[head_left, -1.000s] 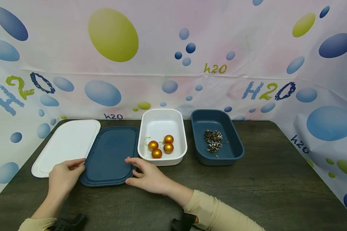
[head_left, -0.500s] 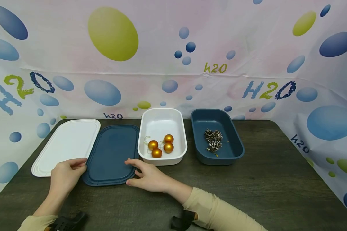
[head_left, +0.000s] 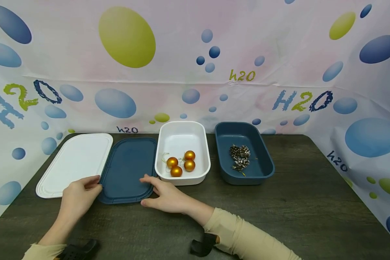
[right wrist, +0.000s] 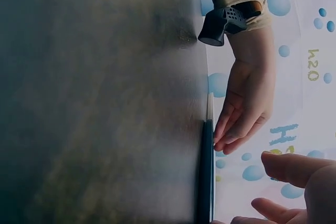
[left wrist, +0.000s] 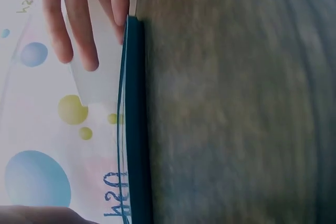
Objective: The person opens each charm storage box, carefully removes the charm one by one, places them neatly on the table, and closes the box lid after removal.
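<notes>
My left hand (head_left: 79, 198) pinches the left edge of the dark blue lid (head_left: 130, 169); in the right wrist view that left hand's (right wrist: 249, 93) fingertips gather at the lid's (right wrist: 206, 177) end. At the lid's near right corner my right hand (head_left: 167, 195) spreads its thumb and index finger apart, the other fingers partly behind. In the left wrist view the right hand's fingers (left wrist: 79, 24) hang fairly straight beside the lid's (left wrist: 137, 129) end. Whether they press the rim, I cannot tell.
A white lid (head_left: 78, 162) lies to the left. Right of the blue lid stands a white container (head_left: 182, 137) with several orange baubles (head_left: 176, 171). Further right, a dark blue container (head_left: 242, 133) holds pine cones (head_left: 240, 155). A patterned backdrop (head_left: 188, 47) hangs behind the table (head_left: 295, 213).
The blue lid has shifted a little right and away from me, its near left corner most. My left hand has moved right with it; the right hand has hardly moved.
</notes>
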`<state>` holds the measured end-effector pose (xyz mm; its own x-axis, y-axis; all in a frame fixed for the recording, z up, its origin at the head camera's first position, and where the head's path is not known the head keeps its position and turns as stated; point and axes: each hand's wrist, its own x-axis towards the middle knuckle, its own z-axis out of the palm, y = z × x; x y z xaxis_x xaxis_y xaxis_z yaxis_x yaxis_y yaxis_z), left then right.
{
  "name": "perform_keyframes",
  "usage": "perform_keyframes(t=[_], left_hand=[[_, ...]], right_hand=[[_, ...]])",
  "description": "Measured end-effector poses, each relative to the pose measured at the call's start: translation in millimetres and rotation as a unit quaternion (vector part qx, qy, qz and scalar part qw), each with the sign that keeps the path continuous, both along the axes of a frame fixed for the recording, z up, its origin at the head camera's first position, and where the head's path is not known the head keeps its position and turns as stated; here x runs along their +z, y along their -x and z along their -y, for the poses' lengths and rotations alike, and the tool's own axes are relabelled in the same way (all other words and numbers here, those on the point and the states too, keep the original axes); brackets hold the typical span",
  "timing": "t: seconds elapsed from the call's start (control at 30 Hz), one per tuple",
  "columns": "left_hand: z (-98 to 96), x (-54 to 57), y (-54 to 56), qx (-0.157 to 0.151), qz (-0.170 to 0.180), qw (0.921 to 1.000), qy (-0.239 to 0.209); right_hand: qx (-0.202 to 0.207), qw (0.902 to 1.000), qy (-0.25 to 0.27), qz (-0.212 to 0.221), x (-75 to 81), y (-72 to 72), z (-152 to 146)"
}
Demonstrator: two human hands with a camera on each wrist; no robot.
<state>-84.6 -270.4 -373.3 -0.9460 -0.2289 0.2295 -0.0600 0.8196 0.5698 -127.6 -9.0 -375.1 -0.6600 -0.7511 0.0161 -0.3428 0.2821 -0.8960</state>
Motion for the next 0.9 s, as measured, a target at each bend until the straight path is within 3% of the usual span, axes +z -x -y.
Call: perform_keyframes(t=[0.17, 0.37, 0.5, 0.6, 0.73, 0.9], left_hand=[[-4.6, 4.7, 0.5, -0.021, 0.034, 0.9992, -0.004], [-8.5, 9.8, 1.5, -0.044, 0.110, 0.9929, 0.014], [-11.0, 12.1, 1.9, -0.055, 0.137, 0.9888, 0.020], [-13.4, 13.0, 0.8, -0.058, 0.144, 0.9878, 0.017], [-19.0, 13.0, -3.9, -0.070, 0.122, 0.9900, -0.006], [-25.3, 12.6, -7.5, -0.124, 0.102, 0.9865, -0.034]], right_hand=[[-0.001, 1.0000, -0.006, -0.008, -1.4, 3.4, 2], [-0.004, 0.9972, -0.057, -0.048, 0.1, 4.3, 4], [-0.008, 0.9960, -0.077, -0.044, -0.2, 4.5, 3], [-0.010, 0.9959, -0.081, -0.038, -1.3, 4.9, 3], [-0.007, 0.9959, -0.081, -0.040, -2.5, 5.6, 1], [0.000, 0.9974, -0.064, -0.033, -2.5, 6.0, 0]])
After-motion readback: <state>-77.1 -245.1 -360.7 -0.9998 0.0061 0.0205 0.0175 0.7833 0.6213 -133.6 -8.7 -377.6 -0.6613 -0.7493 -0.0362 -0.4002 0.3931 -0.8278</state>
